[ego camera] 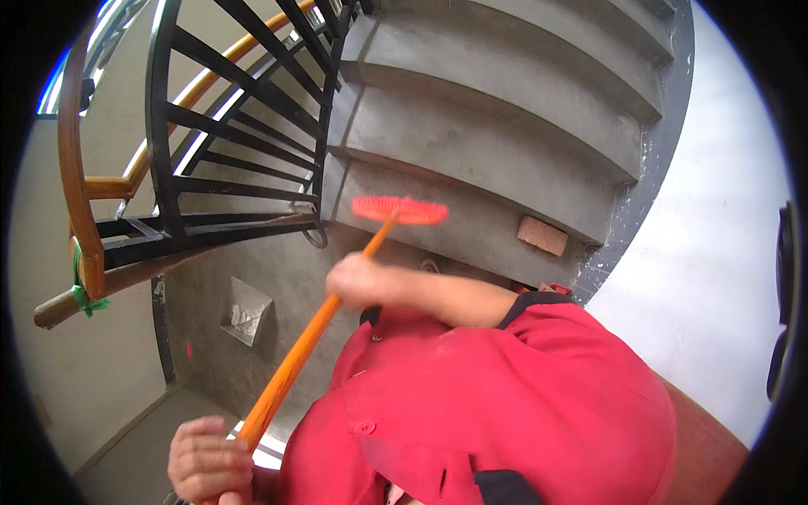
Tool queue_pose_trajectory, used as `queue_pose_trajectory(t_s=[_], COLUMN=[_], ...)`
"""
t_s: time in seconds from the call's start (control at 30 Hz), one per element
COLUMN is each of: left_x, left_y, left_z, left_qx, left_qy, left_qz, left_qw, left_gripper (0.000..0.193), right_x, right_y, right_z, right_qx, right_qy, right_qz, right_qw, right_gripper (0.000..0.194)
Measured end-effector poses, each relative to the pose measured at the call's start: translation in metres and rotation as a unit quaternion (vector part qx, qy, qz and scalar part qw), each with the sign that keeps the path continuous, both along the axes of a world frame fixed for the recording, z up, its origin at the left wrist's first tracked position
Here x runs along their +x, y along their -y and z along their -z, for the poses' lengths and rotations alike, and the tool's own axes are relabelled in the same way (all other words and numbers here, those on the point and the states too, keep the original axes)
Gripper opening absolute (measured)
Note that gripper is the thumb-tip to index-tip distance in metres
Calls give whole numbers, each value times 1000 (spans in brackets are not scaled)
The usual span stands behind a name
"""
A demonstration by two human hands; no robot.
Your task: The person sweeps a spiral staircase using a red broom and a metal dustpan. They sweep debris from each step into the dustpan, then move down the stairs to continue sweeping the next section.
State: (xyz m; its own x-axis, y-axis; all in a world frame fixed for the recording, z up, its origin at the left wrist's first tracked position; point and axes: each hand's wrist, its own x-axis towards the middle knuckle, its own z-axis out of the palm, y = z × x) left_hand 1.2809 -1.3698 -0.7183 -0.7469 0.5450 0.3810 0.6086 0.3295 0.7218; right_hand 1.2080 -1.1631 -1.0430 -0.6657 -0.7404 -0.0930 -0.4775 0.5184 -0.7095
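Note:
A broom with an orange handle (297,353) slants up across the view to its red bristled head (401,210). The head is over the lowest visible concrete step (480,233); I cannot tell whether the bristles touch it. My left hand (211,464) grips the handle near its upper end, at the bottom left of the picture. Lower on the shaft, closer to the head, my right hand (360,279) is wrapped around it, slightly blurred. On the floor left of the handle sits a dustpan (262,297) with pale debris (245,319) in it.
A brick (543,236) lies on the lowest step, right of the broom head. Black metal railing (252,136) with a wooden handrail (72,158) borders the stairs at left. Green ties (81,297) bind a wooden pole (53,312) there. A white wall (707,221) rises at right.

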Motion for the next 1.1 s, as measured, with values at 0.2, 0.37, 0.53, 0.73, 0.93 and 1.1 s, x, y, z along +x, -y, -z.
queue_pose_trajectory(t_s=[0.2,0.37,0.53,0.73,0.93,1.1], left_x=[-20,-2,32,19,26,51], left_y=[-16,-77,-41,-24,-57,-23], left_z=[31,124,90,39,126,62], left_qx=[57,80,35,-18,77,6], left_qy=[105,233,249,180,223,178], left_qz=[107,-8,-86,61,-248,-162], left_qw=[987,969,964,982,940,971], left_gripper=[25,15,7,24,17,33], right_x=[35,28,68,24,-31,15], right_y=[-40,-115,-35,-12,-18,37], right_z=[0,91,100,77,131,101], right_qx=[71,210,72,-23,128,-7], right_qy=[48,74,84,-59,7,9], right_qz=[61,55,19,49,-10,-118], right_qw=[995,973,994,997,992,993], right_gripper=[8,12,8,6,8,6])
